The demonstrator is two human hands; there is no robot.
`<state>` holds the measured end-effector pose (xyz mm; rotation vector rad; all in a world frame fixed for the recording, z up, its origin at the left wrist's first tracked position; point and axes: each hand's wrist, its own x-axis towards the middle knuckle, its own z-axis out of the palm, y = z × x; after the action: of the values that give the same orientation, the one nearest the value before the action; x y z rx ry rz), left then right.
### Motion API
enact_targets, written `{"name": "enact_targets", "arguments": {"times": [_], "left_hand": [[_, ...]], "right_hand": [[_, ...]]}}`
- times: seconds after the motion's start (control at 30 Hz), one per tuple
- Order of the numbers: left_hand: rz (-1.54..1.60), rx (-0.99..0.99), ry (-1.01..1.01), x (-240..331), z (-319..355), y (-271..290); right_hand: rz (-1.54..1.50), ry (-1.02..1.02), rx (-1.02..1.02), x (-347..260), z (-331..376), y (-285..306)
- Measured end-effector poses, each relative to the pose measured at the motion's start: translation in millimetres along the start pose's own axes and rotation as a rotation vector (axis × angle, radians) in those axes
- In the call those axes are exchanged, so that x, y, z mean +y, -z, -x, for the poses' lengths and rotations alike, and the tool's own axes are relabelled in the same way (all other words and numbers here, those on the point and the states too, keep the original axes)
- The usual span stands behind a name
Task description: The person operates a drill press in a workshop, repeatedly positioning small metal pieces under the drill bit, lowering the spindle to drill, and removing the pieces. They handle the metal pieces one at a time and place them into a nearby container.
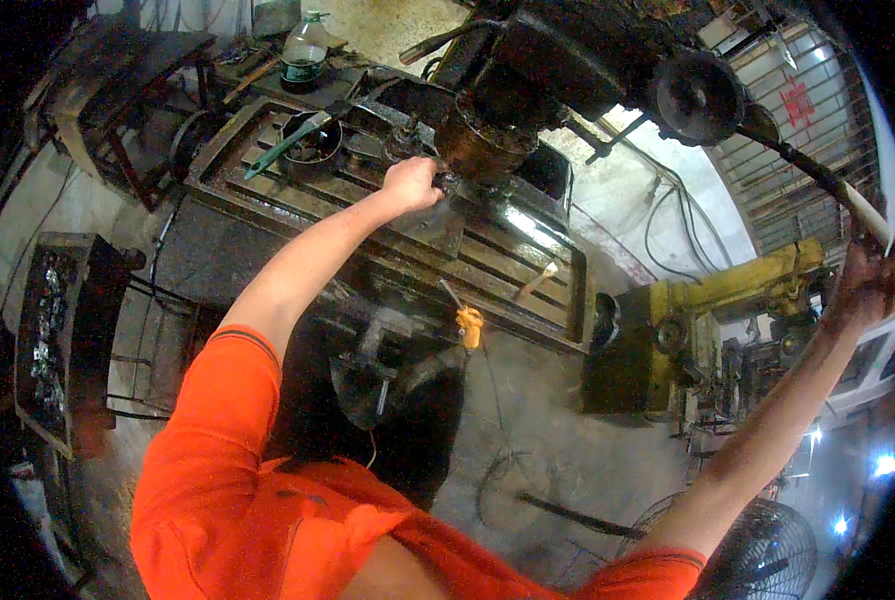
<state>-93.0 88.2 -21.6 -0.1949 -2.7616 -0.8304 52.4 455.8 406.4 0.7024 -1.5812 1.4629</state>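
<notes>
My left hand [415, 186] is closed beside the round, oily machine head [488, 140], above the slotted metal table [438, 245]. What its curled fingers hold, if anything, is hidden. Far out to the right, my right hand [865, 285] grips the pale end of a long lever [818, 170]. That lever runs up to a dark round hub [698, 98] on the machine. Left of my left hand, a dark pot [313, 168] stands on the table with a green-handled brush [286, 147] across its rim. A small pale brush [540, 279] lies on the table's right part.
An orange air gun [470, 326] hangs at the table's front edge. A clear bottle [305, 55] stands behind the table. At left is a bin [93, 340] of metal chips. A yellow machine [658, 320] stands at right, and a fan [768, 545] at lower right.
</notes>
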Motion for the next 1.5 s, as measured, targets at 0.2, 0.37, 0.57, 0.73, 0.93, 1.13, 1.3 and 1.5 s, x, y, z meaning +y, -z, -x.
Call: {"name": "enact_targets", "arguments": {"times": [0.2, 0.37, 0.57, 0.73, 0.93, 1.13, 1.3, 1.5], "left_hand": [[0.013, 0.001, 0.087, 2.7, 6.8, 9.6], [0.024, 0.041, 0.091, -1.0, 6.1, 5.3], [0.056, 0.063, 0.046, -1.5, 8.4, 7.7], [0.022, 0.024, 0.078, 5.3, 7.5, 7.9], [0.04, 0.01, 0.061, -6.3, 7.4, 7.8], [-0.103, 0.194, -0.172, -22.1, 53.3, 76.3], [-0.429, 0.471, -0.025, -81.8, 105.6, 160.6], [-0.518, 0.119, 0.026, -131.5, 109.3, 155.1]], "right_hand": [[-0.218, -0.006, -0.212, 28.4, 62.6, 58.9], [-0.025, 0.098, -0.069, 25.1, 121.2, 9.3], [-0.007, 0.217, -0.226, 51.1, 168.6, 17.6], [0.016, 0.138, 0.004, 37.5, 158.7, 10.1], [-0.051, 0.184, -0.099, 48.9, 171.5, 6.4], [-0.099, 0.168, -0.104, 50.4, 172.1, 16.4], [-0.12, 0.171, -0.069, 54.5, 171.9, 13.1], [-0.084, 0.239, -0.032, 57.5, 167.7, 5.1]]}}
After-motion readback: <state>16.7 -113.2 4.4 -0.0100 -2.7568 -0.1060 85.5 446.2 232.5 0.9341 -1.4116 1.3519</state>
